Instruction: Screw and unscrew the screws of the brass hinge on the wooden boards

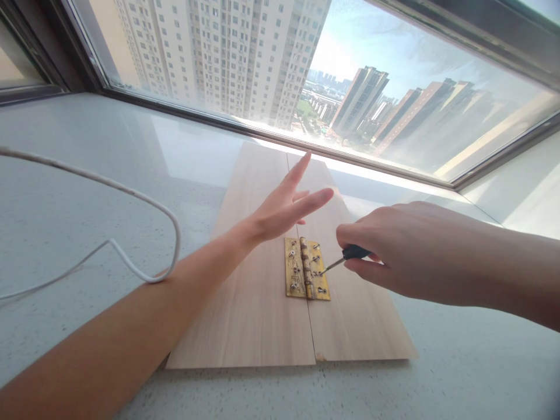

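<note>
Two pale wooden boards [254, 303] lie side by side on a grey sill, joined by a tarnished brass hinge [306, 268] with several screws. My right hand [394, 251] is closed round a small black-handled screwdriver [345, 258], whose tip rests on a screw in the hinge's right leaf. My left hand [284, 207] hovers just above the boards beyond the hinge, fingers stretched out and apart, holding nothing.
A white cable [144, 201] loops over the sill [65, 192] at the left and crosses my left forearm. A wide window [394, 76] with a dark frame runs along the far edge, with tall buildings outside.
</note>
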The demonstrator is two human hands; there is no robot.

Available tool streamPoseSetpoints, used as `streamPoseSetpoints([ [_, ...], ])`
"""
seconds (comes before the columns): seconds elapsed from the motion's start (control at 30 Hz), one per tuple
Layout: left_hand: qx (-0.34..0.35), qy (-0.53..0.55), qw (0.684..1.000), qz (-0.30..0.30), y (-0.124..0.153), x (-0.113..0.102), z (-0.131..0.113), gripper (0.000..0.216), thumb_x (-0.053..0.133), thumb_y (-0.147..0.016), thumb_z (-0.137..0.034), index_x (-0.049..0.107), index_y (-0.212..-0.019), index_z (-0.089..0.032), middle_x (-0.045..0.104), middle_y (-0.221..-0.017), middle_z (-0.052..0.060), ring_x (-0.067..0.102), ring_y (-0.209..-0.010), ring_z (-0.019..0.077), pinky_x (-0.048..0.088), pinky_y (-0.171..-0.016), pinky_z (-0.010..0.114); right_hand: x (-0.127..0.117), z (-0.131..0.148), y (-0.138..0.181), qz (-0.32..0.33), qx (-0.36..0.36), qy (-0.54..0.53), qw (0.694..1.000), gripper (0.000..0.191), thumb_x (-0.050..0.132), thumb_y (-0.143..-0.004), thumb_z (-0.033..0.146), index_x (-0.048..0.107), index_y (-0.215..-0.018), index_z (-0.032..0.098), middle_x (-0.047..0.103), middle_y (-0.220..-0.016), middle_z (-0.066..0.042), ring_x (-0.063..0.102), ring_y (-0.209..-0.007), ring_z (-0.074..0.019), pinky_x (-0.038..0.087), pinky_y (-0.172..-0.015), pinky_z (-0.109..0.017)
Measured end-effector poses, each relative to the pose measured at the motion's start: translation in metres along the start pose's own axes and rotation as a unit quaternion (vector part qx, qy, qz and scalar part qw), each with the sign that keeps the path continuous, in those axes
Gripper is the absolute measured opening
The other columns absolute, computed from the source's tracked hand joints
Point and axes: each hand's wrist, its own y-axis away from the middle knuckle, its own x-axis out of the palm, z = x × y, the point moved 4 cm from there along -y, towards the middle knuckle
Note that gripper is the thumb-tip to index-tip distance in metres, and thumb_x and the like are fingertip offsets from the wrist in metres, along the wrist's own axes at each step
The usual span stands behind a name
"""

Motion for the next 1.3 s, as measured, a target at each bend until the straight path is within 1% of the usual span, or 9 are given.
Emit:
streamPoseSetpoints([
  [0.1, -0.004, -0.024, 0.999, 0.025, 0.001, 0.002, 0.000, 0.059, 0.050, -0.082, -0.056, 0.045, -0.134, -0.029, 0.029, -0.151, 0.005, 0.016, -0.141, 0.0322, 0.022, -0.110, 0.054, 0.000, 0.000, 0.000, -0.007, -0.001, -0.001, 1.000, 0.020, 0.046, -0.077, 0.033, 0.055, -0.062, 0.023, 0.054, -0.055, -0.001, 0.039, -0.043, -0.0123, 0.021, -0.045, -0.027],
  [0.17, -0.007, -0.056, 0.998, 0.041, 0.001, 0.004, 0.001, 0.055, 0.050, -0.081, -0.058, 0.055, -0.126, -0.026, 0.026, -0.152, 0.004, 0.011, -0.142, 0.0327, 0.016, -0.111, 0.056, 0.000, 0.000, 0.001, -0.008, -0.002, -0.002, 1.000, 0.020, 0.046, -0.077, 0.033, 0.055, -0.062, 0.023, 0.054, -0.055, -0.001, 0.039, -0.043, -0.0125, 0.021, -0.045, -0.028],
  [0.3, -0.025, -0.051, 0.997, 0.055, 0.001, 0.004, 0.005, 0.062, 0.044, -0.085, -0.055, 0.039, -0.138, -0.024, 0.032, -0.149, 0.009, 0.022, -0.139, 0.0306, 0.023, -0.109, 0.054, 0.001, 0.000, 0.001, -0.003, 0.000, -0.001, 1.000, 0.020, 0.045, -0.077, 0.033, 0.055, -0.063, 0.024, 0.055, -0.056, -0.001, 0.041, -0.044, -0.0135, 0.022, -0.045, -0.027],
  [0.47, 0.016, -0.117, 0.979, 0.164, 0.004, 0.015, 0.003, 0.056, 0.065, -0.072, -0.035, 0.055, -0.125, -0.024, 0.036, -0.147, 0.007, 0.028, -0.137, 0.0283, 0.033, -0.104, 0.044, 0.001, -0.001, 0.000, -0.001, 0.006, -0.002, 1.000, 0.022, 0.047, -0.079, 0.036, 0.059, -0.065, 0.025, 0.056, -0.058, -0.002, 0.043, -0.046, -0.0137, 0.023, -0.045, -0.027],
  [0.57, 0.039, -0.104, 0.970, 0.218, 0.008, 0.027, -0.001, 0.049, 0.070, -0.067, -0.032, 0.062, -0.114, -0.022, 0.057, -0.127, 0.007, 0.053, -0.114, 0.0232, 0.043, -0.089, 0.035, -0.001, 0.000, -0.001, 0.006, 0.009, -0.006, 1.000, 0.022, 0.048, -0.079, 0.038, 0.062, -0.068, 0.024, 0.057, -0.059, -0.003, 0.046, -0.047, -0.0141, 0.023, -0.045, -0.027],
  [0.67, 0.035, -0.098, 0.964, 0.246, 0.011, 0.039, -0.003, 0.031, 0.072, -0.065, -0.032, 0.069, -0.091, -0.016, 0.069, -0.092, 0.003, 0.060, -0.082, 0.0150, 0.044, -0.072, 0.026, -0.003, 0.002, -0.002, 0.013, 0.012, -0.003, 1.000, 0.023, 0.047, -0.080, 0.038, 0.063, -0.069, 0.025, 0.056, -0.057, -0.003, 0.045, -0.046, -0.0136, 0.022, -0.045, -0.027],
  [0.93, 0.072, -0.135, 0.957, 0.247, 0.013, 0.051, -0.001, 0.017, 0.063, -0.074, -0.028, 0.071, -0.078, -0.014, 0.069, -0.075, 0.002, 0.056, -0.066, 0.0112, 0.039, -0.062, 0.024, -0.002, 0.000, -0.002, 0.005, 0.016, -0.009, 1.000, 0.028, 0.047, -0.079, 0.047, 0.064, -0.070, 0.027, 0.060, -0.063, -0.003, 0.050, -0.051, -0.0165, 0.025, -0.047, -0.028],
  [1.1, 0.082, -0.126, 0.955, 0.254, 0.014, 0.050, 0.000, 0.020, 0.063, -0.073, -0.031, 0.071, -0.081, -0.015, 0.071, -0.079, 0.002, 0.055, -0.067, 0.0112, 0.041, -0.065, 0.024, -0.004, -0.001, 0.000, 0.008, 0.013, -0.021, 1.000, 0.016, 0.050, -0.076, 0.033, 0.064, -0.070, 0.028, 0.059, -0.061, -0.001, 0.049, -0.051, -0.0147, 0.026, -0.049, -0.027],
  [1.3, 0.072, -0.101, 0.963, 0.240, 0.013, 0.047, 0.001, 0.018, 0.063, -0.073, -0.030, 0.071, -0.077, -0.014, 0.069, -0.079, 0.003, 0.057, -0.072, 0.0126, 0.041, -0.063, 0.024, -0.001, -0.001, -0.001, -0.009, 0.022, -0.008, 1.000, 0.033, 0.046, -0.080, 0.045, 0.061, -0.060, 0.024, 0.056, -0.054, -0.002, 0.045, -0.045, -0.0132, 0.023, -0.047, -0.027],
])
